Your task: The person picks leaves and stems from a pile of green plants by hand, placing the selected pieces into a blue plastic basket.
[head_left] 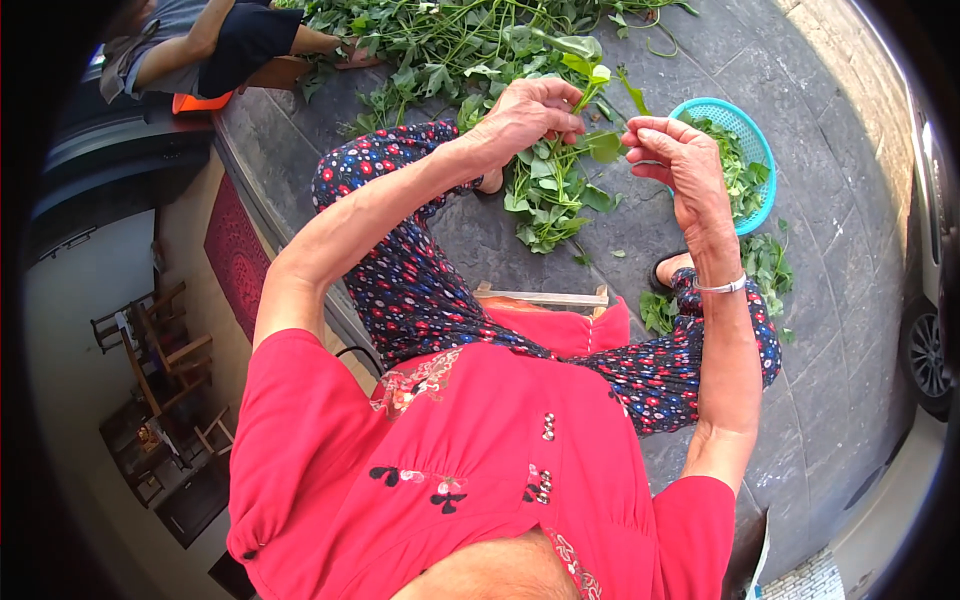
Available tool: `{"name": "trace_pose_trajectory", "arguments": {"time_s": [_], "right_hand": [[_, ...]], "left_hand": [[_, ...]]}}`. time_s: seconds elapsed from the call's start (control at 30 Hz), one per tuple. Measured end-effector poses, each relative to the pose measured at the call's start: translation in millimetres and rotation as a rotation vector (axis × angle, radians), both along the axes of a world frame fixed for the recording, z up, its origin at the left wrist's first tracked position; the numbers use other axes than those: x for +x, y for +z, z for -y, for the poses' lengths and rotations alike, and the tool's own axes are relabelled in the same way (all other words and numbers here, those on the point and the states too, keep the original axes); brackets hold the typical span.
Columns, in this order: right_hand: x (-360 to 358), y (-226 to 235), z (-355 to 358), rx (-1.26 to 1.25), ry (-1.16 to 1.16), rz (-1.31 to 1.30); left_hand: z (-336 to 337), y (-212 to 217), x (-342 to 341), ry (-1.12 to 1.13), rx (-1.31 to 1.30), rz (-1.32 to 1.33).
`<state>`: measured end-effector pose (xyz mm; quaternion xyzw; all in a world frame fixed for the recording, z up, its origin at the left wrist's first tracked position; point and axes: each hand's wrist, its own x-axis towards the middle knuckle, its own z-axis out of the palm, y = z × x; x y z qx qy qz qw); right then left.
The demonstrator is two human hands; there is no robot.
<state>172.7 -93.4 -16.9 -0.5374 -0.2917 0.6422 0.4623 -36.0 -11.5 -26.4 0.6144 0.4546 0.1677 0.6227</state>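
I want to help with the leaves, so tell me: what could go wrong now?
The leafy sprig might slip from the left grip onto the grey floor. The blue basket stands near the right leg, so a knee could perhaps bump it and spill its greens. The right foot sits beside loose leaves and might squash them.

Sunlight (855, 75) edges the grey tiled floor (840, 300), with wooden furniture (188, 350) beyond a red rug (237, 258).

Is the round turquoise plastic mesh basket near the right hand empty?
No, loose green leaves lie inside the round turquoise plastic basket near the right hand.
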Motion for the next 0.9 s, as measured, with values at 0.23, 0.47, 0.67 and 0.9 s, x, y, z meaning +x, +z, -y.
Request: {"name": "trace_pose_trajectory", "arguments": {"time_s": [0.23, 0.47, 0.67, 0.9], "right_hand": [[-9, 1, -6, 0.078, -0.173, 0.018], [-9, 10, -14, 0.243, -0.34, 0.041], [4, 6, -15, 0.288, -0.4, -0.046], [-1, 26, -21, 0.302, -0.41, -0.075]], "left_hand": [[6, 38, 24, -0.006, -0.189, 0.293], [-11, 32, 44, -0.047, -0.157, 0.335], [-7, 49, 58, -0.06, -0.196, 0.495], [-5, 46, 59, -0.113, -0.162, 0.453]]}}
